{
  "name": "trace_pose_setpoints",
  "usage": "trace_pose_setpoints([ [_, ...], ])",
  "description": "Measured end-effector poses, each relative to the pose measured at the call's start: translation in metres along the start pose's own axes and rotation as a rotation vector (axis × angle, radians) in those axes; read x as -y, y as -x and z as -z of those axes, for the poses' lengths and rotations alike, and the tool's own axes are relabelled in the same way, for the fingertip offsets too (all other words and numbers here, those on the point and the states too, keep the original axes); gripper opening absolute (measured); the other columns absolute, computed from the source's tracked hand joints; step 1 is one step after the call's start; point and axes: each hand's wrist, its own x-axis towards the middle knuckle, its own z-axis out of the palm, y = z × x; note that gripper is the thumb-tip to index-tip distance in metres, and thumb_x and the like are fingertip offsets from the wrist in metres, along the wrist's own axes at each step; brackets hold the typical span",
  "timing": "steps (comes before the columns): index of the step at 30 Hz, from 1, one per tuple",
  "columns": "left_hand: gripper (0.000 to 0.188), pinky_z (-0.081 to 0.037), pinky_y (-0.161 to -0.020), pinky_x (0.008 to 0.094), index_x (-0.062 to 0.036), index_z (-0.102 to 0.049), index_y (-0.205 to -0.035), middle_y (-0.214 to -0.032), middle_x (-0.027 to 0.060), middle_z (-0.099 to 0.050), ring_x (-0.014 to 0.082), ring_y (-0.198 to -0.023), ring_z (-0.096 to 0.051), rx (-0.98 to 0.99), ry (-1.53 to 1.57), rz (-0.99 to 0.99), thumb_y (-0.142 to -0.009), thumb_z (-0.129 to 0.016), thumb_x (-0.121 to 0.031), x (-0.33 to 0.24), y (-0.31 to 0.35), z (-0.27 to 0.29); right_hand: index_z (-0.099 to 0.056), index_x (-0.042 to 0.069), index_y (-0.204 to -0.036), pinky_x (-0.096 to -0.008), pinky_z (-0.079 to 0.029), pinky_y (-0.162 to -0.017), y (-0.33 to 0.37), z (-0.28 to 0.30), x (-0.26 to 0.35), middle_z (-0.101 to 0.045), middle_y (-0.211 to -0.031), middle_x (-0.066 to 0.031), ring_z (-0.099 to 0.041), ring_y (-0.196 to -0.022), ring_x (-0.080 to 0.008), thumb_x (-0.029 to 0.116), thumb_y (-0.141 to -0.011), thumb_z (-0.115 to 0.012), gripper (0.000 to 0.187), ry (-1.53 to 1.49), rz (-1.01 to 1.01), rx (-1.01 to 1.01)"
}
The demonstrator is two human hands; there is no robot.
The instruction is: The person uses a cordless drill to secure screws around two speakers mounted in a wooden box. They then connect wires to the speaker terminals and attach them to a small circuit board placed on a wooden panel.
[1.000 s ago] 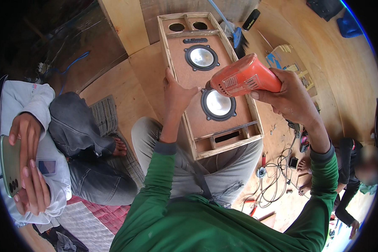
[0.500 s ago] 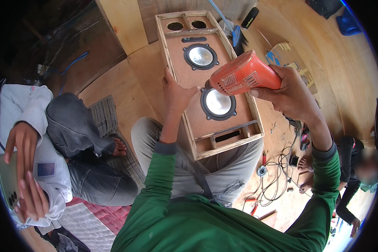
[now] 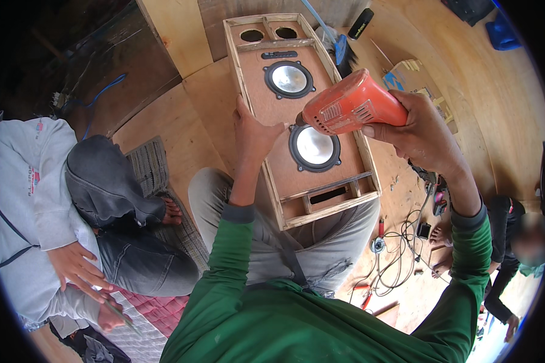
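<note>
- The fingers of my right hand (image 3: 421, 126) are wrapping round the red drill (image 3: 354, 106), gripping its rear part while it is hovering over the right half of the speaker box (image 3: 280, 110).
- The fingers of my left hand (image 3: 254, 134) are gripping the box's left edge, and the thumb is lying over the front panel, pointing toward the drill's nose.
- That nose is sitting by the upper-left rim of the lower driver (image 3: 315, 147); I cannot tell whether it is touching.
- The upper driver (image 3: 289, 79) is facing up beyond it.
- The box's near end is resting over my grey trousers (image 3: 211, 193).
- To my right, cables (image 3: 398, 235) are looping over the wooden floor.
- To my left, a person (image 3: 45, 181) in a pale hoodie is sitting.
</note>
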Motion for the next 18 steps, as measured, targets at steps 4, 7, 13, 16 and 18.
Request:
trace_pose_setpoints([
  [4,0.14,-0.046,-0.126,0.0443,0.0081,-0.018,-0.172,-0.165,0.0341,-0.045,0.0427,-0.152,-0.051,0.006,0.017,0.016,-0.068,-0.106,-0.025,0.002,-0.002,-0.001,-0.075,-0.002,-0.112,-0.0306,-0.047,-0.057,0.001,-0.001,0.001,-0.065,-0.074,-0.0028,-0.056,-0.059,-0.0092,0.023,-0.094,-0.09,0.035,-0.006,-0.015,-0.001],
  [7,0.14,-0.045,-0.126,0.0443,0.0092,-0.018,-0.171,-0.165,0.0341,-0.045,0.043,-0.153,-0.051,-0.006,0.021,-0.009,-0.068,-0.106,-0.025,0.001,0.0,0.0,-0.075,-0.002,-0.113,-0.0305,-0.047,-0.058,0.001,-0.001,0.002,-0.065,-0.074,-0.0029,-0.056,-0.059,-0.0092,0.022,-0.094,-0.09,0.034,0.003,-0.021,-0.002],
  [13,0.14,-0.045,-0.127,0.0449,0.0096,-0.018,-0.171,-0.165,0.0346,-0.045,0.0444,-0.153,-0.049,-0.005,0.0,-0.004,-0.067,-0.106,-0.026,0.004,-0.001,-0.001,-0.075,-0.002,-0.112,-0.0314,-0.05,-0.058,-0.003,0.0,0.005,-0.068,-0.077,-0.0047,-0.059,-0.059,-0.0104,0.023,-0.094,-0.09,0.035,0.039,-0.032,0.011],
  [16,0.141,-0.043,-0.128,0.0449,0.0092,-0.019,-0.171,-0.167,0.0352,-0.043,0.0447,-0.153,-0.049,-0.017,0.031,-0.032,-0.066,-0.106,-0.027,0.011,-0.002,-0.005,-0.073,-0.002,-0.113,-0.0324,-0.051,-0.054,-0.008,0.003,0.013,-0.069,-0.078,-0.0051,-0.061,-0.058,-0.0116,0.023,-0.095,-0.087,0.034,0.074,-0.015,0.015],
  [18,0.132,-0.045,-0.125,0.0484,0.0049,-0.019,-0.172,-0.168,0.0332,-0.04,0.0473,-0.152,-0.048,-0.021,-0.005,-0.037,-0.073,-0.101,-0.028,0.013,-0.001,-0.007,-0.072,-0.001,-0.115,-0.0329,-0.049,-0.049,-0.014,0.006,0.02,-0.069,-0.079,-0.005,-0.062,-0.058,-0.0123,0.024,-0.096,-0.084,0.034,0.096,-0.056,0.06],
])
